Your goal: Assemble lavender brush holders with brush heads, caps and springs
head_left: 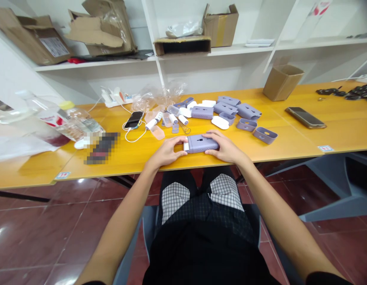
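Note:
A lavender plastic case with a white end piece lies on its side at the table's front edge, between my hands. My left hand grips the white end with thumb and fingers. Around the case's right end, my right hand is closed. Just beyond are several more lavender housings, short lavender rings, white oval caps, small white cylinders, a coiled spring and translucent pinkish cups.
A phone on a cable and bottles stand to the left, with a power strip behind. At right are another phone, an open carton and dark small parts. Shelves with cardboard boxes rise at the back.

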A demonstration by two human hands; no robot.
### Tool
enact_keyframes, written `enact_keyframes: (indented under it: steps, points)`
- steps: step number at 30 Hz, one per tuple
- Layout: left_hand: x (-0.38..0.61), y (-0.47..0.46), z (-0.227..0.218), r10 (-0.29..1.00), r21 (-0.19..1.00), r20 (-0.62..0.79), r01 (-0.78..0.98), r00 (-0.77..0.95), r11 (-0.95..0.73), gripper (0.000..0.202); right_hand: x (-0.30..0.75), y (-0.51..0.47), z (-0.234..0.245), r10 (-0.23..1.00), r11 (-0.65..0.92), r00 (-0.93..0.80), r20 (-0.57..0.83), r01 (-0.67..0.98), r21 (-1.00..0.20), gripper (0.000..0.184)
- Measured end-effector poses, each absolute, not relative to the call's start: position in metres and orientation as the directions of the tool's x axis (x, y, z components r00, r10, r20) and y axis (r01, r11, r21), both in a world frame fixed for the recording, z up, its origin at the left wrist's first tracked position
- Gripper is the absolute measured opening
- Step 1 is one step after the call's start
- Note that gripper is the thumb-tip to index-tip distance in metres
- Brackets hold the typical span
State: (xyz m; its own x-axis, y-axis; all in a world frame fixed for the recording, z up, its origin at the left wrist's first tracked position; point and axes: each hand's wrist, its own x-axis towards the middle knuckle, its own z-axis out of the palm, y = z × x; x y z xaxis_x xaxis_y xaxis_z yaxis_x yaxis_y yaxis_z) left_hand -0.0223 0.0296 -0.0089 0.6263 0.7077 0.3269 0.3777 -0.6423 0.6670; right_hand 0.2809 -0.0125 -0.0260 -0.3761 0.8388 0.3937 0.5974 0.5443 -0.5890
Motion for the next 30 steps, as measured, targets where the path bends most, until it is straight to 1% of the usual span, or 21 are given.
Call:
enact_keyframes:
  steps: [10, 16, 25, 30]
  points:
    - [-0.0212, 0.0288, -0.0098, 0.721, 0.679, 0.327, 0.378, 0.611, -0.629, 0.04, 0.2821, -0.0112, -0.0251, 0.833, 0.553, -0.377, 0.404, 0.581, -0.597, 0.058]
    - [-0.0221, 0.0302, -0.0135, 0.722, 0.703, 0.336, 0.35, 0.604, -0.62, 0.038, 0.2831, -0.0104, -0.0264, 0.828, 0.561, -0.381, 0.412, 0.559, -0.61, 0.056]
    - [-0.02, 0.0285, -0.0097, 0.734, 0.681, 0.334, 0.387, 0.592, -0.622, 0.04, 0.2815, -0.0119, -0.0242, 0.825, 0.566, -0.382, 0.417, 0.556, -0.609, 0.056]
    - [-0.0217, 0.0309, -0.011, 0.737, 0.705, 0.32, 0.37, 0.596, -0.605, 0.041, 0.2818, -0.0115, -0.0258, 0.825, 0.566, -0.382, 0.417, 0.554, -0.611, 0.057]
